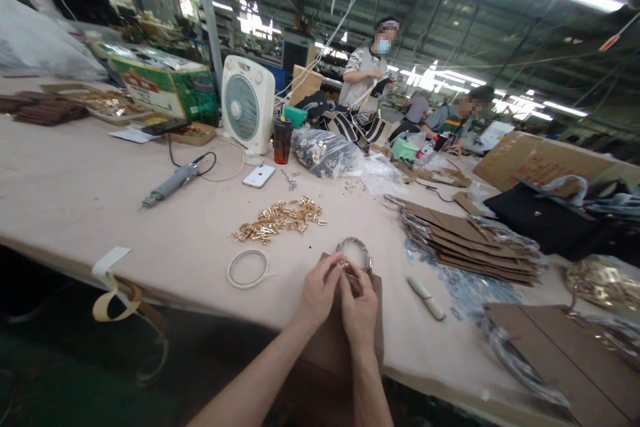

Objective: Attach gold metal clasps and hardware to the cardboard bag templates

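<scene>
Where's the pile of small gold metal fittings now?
Head view, mid-table: the pile of gold metal fittings lies between the white phone and the white cord loop, up-left of the brown bag.

Left hand (317,293) and right hand (359,310) pinch bag (327,353) (brown).

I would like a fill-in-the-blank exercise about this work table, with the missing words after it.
The left hand and right hand pinch the top of a bag of ____ colour.
The pile of fittings beyond them is ____ in colour.
The ring lying flat, left of the left hand, is ____.
Missing words: brown; gold; white.
</scene>
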The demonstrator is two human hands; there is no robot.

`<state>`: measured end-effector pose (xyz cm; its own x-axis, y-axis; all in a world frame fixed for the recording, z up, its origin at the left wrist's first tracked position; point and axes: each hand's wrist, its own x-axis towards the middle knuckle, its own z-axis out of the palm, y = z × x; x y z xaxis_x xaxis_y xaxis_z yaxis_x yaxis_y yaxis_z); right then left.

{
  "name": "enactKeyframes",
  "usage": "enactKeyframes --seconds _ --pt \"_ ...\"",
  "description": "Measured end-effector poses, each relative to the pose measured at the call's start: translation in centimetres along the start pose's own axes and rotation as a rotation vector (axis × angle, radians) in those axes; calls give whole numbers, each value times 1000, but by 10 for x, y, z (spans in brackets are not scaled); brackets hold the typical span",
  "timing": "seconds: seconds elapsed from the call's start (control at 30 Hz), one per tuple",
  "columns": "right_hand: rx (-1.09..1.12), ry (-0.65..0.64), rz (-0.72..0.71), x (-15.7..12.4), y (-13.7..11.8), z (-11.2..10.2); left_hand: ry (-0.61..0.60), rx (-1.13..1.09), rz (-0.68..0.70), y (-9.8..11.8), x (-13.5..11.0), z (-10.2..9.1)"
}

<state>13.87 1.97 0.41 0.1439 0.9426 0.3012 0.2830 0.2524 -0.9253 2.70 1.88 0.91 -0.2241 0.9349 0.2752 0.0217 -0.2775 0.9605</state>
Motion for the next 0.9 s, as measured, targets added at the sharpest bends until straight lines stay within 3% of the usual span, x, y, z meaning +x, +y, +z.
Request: enactKeyframes --seconds 0.07,0.23,0.37,0.63,0.9 --pt "23 25 11 -1 0 -1 15 42 10 0 0 1" --pt "14 73 -119 0 -4 -3 7 159 169 0 -4 2" --pt "45 77 -126 2 -7 -5 9 166 188 -1 -6 3" --pt "136 -21 -117 5 -8 -8 -14 93 24 4 -4 0" --pt "85 5 -212 2 -17 -8 7 32 -59 9 -4 -3"
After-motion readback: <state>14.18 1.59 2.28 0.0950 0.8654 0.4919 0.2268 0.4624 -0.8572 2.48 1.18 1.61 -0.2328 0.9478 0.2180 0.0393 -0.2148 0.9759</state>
